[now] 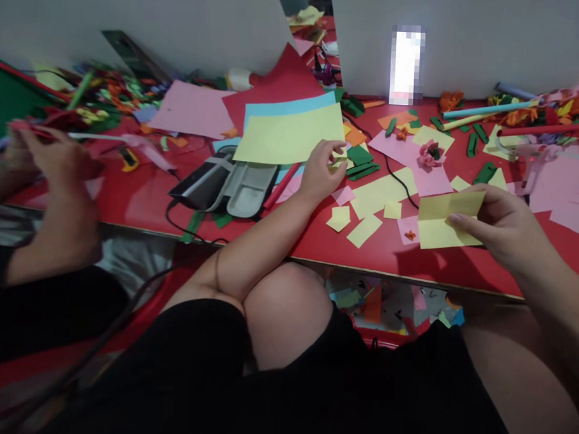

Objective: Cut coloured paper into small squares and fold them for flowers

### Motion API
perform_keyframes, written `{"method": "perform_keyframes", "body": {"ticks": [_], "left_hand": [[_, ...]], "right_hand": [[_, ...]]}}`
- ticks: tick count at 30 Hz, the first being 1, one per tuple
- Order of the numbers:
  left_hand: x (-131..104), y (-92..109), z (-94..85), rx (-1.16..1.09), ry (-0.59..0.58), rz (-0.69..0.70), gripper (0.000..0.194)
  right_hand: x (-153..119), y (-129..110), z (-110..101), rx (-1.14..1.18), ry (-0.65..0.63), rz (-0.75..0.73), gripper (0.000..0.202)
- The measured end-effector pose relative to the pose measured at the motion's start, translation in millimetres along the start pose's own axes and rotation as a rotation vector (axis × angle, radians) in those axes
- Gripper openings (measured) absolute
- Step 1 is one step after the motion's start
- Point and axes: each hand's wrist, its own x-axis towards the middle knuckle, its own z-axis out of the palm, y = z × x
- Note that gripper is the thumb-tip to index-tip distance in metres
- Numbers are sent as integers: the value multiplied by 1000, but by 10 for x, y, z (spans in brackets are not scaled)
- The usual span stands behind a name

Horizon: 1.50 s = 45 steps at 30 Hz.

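My right hand pinches a creased sheet of yellow paper between thumb and fingers, above the front of the red table. My left hand rests farther back with its fingers curled around small yellow paper pieces. Just right of it lie folded green paper strips. Behind the left hand is a large yellow sheet on top of a blue one. Yellow cut pieces and a pink paper flower lie between my hands.
A glue gun sits at the right, another at the left. An open grey case and a black cable lie on the table. A co-worker's hands work at far left. A lit phone leans at the back.
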Motion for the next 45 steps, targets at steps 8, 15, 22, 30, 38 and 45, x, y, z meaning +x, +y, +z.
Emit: {"method": "perform_keyframes", "body": {"ticks": [8, 15, 22, 30, 38, 45], "left_hand": [[-220, 860, -49, -196, -123, -29, 21], [-644, 1781, 21, -523, -459, -126, 24], [-716, 1746, -7, -422, -347, -128, 27], [-923, 1733, 201, -312, -526, -9, 55], [-1212, 1480, 340, -10, -459, 323, 36], [-1116, 1307, 437, -98, -526, 737, 20]], "right_hand": [[165, 25, 163, -21, 65, -7, 54], [124, -16, 380, 15, -67, 11, 64], [111, -28, 298, 35, -165, 35, 63], [74, 113, -350, -383, -277, -32, 57], [-184, 866, -1199, -992, -152, -105, 35], [-344, 841, -1310, -918, 0, -139, 34]]}}
